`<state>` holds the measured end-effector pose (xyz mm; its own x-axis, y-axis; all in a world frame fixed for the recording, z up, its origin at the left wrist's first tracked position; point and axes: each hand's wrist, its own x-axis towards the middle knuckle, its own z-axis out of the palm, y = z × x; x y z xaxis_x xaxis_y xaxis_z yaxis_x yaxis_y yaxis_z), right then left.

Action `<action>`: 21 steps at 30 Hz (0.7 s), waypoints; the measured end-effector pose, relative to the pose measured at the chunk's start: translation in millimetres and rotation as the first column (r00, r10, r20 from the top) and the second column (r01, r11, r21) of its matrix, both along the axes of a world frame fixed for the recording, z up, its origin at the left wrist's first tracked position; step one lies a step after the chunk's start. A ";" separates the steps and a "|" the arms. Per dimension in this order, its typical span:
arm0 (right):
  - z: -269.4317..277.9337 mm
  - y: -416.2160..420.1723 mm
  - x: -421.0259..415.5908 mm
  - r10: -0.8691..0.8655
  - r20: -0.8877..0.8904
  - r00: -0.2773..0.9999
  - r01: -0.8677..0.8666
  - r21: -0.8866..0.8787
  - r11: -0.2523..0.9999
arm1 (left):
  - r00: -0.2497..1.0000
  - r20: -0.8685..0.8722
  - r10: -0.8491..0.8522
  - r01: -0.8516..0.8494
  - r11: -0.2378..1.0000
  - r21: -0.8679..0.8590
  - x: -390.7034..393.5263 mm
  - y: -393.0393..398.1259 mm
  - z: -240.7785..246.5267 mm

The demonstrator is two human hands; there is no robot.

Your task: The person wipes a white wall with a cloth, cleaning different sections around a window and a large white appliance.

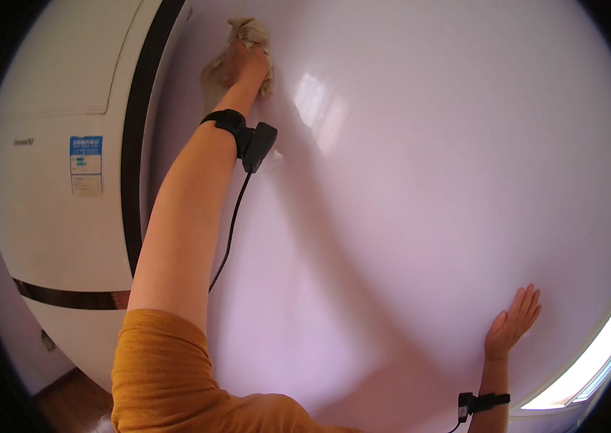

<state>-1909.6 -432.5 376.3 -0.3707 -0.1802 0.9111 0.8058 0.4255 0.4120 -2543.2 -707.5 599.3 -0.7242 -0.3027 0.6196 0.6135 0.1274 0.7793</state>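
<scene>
My left hand (246, 62) is raised high and grips a crumpled beige cloth (254, 32). It presses the cloth to a smooth, glossy pale wall (419, 162), close to the wall's left side. Part of the cloth hangs below the fingers. Lower down at the right, my right hand (511, 325) lies flat against the same wall, its back towards me. Its fingers point upward, the thumb stands a little apart, and no object shows in it.
Left of the wall stands a white appliance (51, 233) with dark trim (135, 162) and a printed label (86, 165). A bright window (581, 368) is at the lower right. Black wrist devices (259, 146) trail cables. Wooden floor (75, 398) shows at lower left.
</scene>
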 end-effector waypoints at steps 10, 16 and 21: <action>-7.6 1.7 -3.6 0.025 -0.009 1.000 -0.025 -0.045 0.999 | 0.907 -0.419 0.046 -0.060 0.998 -0.021 64.9 9.4 123.4; -7.2 5.5 0.5 0.030 -0.023 0.999 -0.031 -0.031 0.999 | 0.704 -0.708 -0.047 -0.119 0.976 -0.184 241.4 88.5 163.4; -17.8 7.9 -1.6 0.085 -0.031 0.996 -0.090 -0.204 0.975 | 0.530 -0.841 -0.106 -0.145 0.966 -0.213 354.0 155.1 166.6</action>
